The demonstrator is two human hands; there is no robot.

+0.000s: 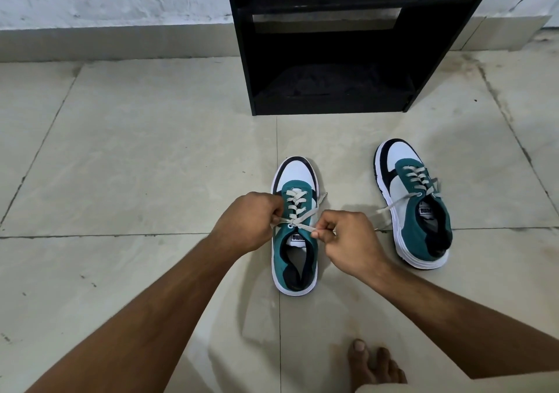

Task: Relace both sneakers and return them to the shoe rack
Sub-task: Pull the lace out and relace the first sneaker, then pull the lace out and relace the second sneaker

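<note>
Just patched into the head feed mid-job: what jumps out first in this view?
Two hands meet at centre frame over a teal, white and black sneaker on the tiled floor: the left hand and right hand each pinch an end of its lace, crossed at the top eyelets. Its twin, the second sneaker, sits to the right with lace ends trailing loose. Beyond them stands a black shoe rack against the wall.

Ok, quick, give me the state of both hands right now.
Left hand: closed, pinching one end of the grey flat shoelace on the teal-and-white sneaker.
Right hand: closed, pinching the other end.
</note>
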